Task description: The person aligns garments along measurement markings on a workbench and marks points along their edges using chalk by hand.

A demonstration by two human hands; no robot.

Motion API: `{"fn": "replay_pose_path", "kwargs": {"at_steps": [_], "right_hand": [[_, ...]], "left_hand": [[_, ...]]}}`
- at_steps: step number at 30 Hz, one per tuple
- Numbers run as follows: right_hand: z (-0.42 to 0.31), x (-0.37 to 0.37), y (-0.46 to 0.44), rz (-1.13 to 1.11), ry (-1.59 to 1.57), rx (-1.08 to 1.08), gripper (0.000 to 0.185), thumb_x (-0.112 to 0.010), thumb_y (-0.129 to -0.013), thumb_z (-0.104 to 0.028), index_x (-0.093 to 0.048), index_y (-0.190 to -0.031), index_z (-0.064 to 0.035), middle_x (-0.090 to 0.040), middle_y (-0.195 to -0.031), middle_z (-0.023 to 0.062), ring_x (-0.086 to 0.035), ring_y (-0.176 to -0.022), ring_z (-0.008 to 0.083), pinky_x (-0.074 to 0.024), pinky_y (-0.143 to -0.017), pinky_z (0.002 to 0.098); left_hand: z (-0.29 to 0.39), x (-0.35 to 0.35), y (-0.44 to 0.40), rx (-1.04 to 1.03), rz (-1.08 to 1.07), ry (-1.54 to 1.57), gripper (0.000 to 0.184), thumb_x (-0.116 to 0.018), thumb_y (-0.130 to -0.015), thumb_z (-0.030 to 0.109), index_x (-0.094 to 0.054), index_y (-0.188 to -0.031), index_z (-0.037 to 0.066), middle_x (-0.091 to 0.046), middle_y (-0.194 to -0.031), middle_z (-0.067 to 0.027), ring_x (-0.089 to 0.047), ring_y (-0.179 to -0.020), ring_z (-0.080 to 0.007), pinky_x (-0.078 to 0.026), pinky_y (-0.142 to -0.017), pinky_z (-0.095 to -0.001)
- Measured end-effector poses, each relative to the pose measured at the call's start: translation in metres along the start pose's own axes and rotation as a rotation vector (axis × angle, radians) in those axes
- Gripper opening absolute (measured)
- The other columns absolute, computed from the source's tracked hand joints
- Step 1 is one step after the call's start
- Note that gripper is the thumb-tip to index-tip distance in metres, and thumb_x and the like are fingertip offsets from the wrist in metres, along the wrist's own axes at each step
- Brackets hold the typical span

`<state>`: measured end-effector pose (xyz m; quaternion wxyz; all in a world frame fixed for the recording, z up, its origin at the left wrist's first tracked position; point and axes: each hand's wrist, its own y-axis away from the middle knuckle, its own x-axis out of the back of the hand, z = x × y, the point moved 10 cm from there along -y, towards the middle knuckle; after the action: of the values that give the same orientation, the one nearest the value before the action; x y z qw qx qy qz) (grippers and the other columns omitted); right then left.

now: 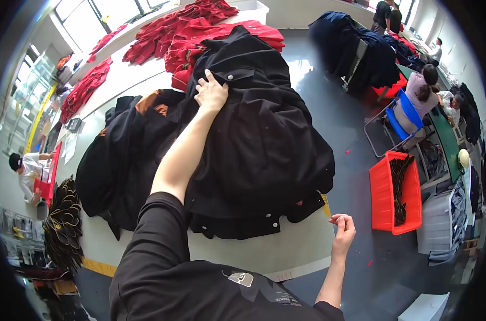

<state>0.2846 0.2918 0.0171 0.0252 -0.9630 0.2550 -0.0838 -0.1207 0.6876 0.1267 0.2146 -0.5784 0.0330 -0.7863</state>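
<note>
Black jackets (264, 134) lie in a bulky pile on the table in front of me, with silver snap buttons and a chest pocket flap showing. My left hand (211, 93) reaches across and rests on the top jacket beside that flap, fingers spread and lying on the cloth. Off the table's right edge hangs my right hand (343, 236), apart from the garments. Its fingers are curled in and pinched together at the tips; whatever may be between them is too small to name. Another heap of black jackets (120, 155), with orange-brown lining, lies to the left.
Red garments (200, 40) are heaped at the table's far end. A red crate (379, 198) holding dark strips stands on the floor at right, near a blue chair (406, 115) with a seated person. Dark-blue garments (355, 51) load a cart. Another person (31, 174) is at left.
</note>
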Motion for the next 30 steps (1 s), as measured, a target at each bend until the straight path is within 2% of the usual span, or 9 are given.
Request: {"fn": "replay_pose_path", "kwargs": {"at_steps": [3,7,14,16,17,20,22,26,30], "right_hand": [[-0.001,-0.008,0.002,0.000,-0.022,-0.015,0.022,-0.047,-0.099,-0.013,-0.056,-0.084,0.0009,-0.061,-0.084,0.0065,-0.060,-0.077,0.0140,-0.0485,-0.075,0.0278],[0.000,-0.009,0.000,-0.011,-0.028,-0.013,0.022,-0.047,-0.098,-0.012,-0.056,-0.084,0.0014,-0.062,-0.085,0.0072,-0.060,-0.077,0.0146,-0.0483,-0.076,0.0282],[0.000,0.005,0.009,0.025,0.022,-0.033,0.022,-0.047,-0.098,-0.012,-0.056,-0.084,0.0020,-0.062,-0.085,0.0080,-0.061,-0.078,0.0158,-0.0484,-0.077,0.0292],[0.006,0.005,0.012,0.025,0.024,-0.044,0.022,-0.047,-0.099,-0.013,-0.056,-0.085,0.0020,-0.062,-0.085,0.0077,-0.061,-0.078,0.0157,-0.0489,-0.077,0.0292],[0.008,0.005,0.012,0.023,0.026,-0.054,0.022,-0.047,-0.099,-0.014,-0.056,-0.086,0.0020,-0.061,-0.085,0.0074,-0.061,-0.078,0.0155,-0.0494,-0.077,0.0293],[0.010,-0.004,0.010,-0.001,0.009,-0.059,0.022,-0.047,-0.099,-0.013,-0.056,-0.086,0.0020,-0.061,-0.085,0.0077,-0.061,-0.079,0.0154,-0.0494,-0.077,0.0293],[0.004,-0.012,0.006,-0.023,0.016,-0.053,0.022,-0.046,-0.099,-0.013,-0.056,-0.086,0.0020,-0.061,-0.085,0.0077,-0.061,-0.079,0.0153,-0.0494,-0.077,0.0292],[-0.010,-0.020,0.002,-0.044,0.062,-0.020,0.021,-0.047,-0.098,-0.012,-0.056,-0.086,0.0019,-0.061,-0.085,0.0079,-0.060,-0.078,0.0153,-0.0488,-0.077,0.0289],[-0.029,-0.008,0.011,-0.018,0.095,0.009,0.019,-0.048,-0.097,-0.011,-0.056,-0.085,0.0025,-0.061,-0.085,0.0085,-0.059,-0.077,0.0147,-0.0480,-0.076,0.0287]], "left_hand": [[-0.019,-0.027,-0.026,0.122,-0.268,0.008,0.067,-0.062,-0.087,0.041,-0.041,-0.137,0.002,-0.059,-0.122,-0.0215,-0.059,-0.114,-0.0351,-0.049,-0.092,-0.0459],[-0.014,-0.014,-0.036,-0.076,-0.157,-0.008,0.033,-0.056,-0.086,0.025,-0.065,-0.101,-0.004,-0.066,-0.107,-0.0245,-0.064,-0.104,-0.0366,-0.051,-0.090,-0.0451],[-0.076,0.035,-0.116,-0.027,0.103,-0.014,0.031,-0.055,-0.085,0.021,-0.068,-0.099,-0.002,-0.067,-0.097,-0.0272,-0.067,-0.096,-0.0376,-0.053,-0.083,-0.0460],[-0.088,-0.009,-0.112,0.072,-0.322,0.094,0.031,-0.056,-0.084,0.021,-0.069,-0.093,-0.005,-0.067,-0.094,-0.0289,-0.067,-0.094,-0.0391,-0.053,-0.085,-0.0445],[-0.073,-0.025,-0.105,-0.072,-0.443,-0.117,0.033,-0.055,-0.083,0.019,-0.066,-0.103,-0.005,-0.066,-0.101,-0.0280,-0.066,-0.096,-0.0390,-0.051,-0.089,-0.0444],[0.018,0.048,-0.053,-0.347,0.149,0.051,0.041,-0.051,-0.085,0.019,-0.057,-0.123,0.006,-0.062,-0.117,-0.0204,-0.056,-0.117,-0.0318,-0.044,-0.098,-0.0459],[0.089,0.070,0.003,-0.699,0.156,0.134,0.046,-0.048,-0.086,0.018,-0.051,-0.131,0.008,-0.058,-0.124,-0.0202,-0.054,-0.117,-0.0347,-0.038,-0.102,-0.0497],[0.045,-0.032,-0.013,-0.269,-0.226,-0.152,0.061,-0.046,-0.090,0.057,-0.038,-0.144,0.028,-0.033,-0.149,-0.0180,-0.031,-0.137,-0.0388,-0.028,-0.101,-0.0685],[-0.045,-0.125,-0.072,-0.162,-0.301,0.162,0.057,-0.044,-0.093,0.047,-0.037,-0.144,0.025,-0.036,-0.147,-0.0182,-0.040,-0.131,-0.0401,-0.035,-0.103,-0.0599]]}}
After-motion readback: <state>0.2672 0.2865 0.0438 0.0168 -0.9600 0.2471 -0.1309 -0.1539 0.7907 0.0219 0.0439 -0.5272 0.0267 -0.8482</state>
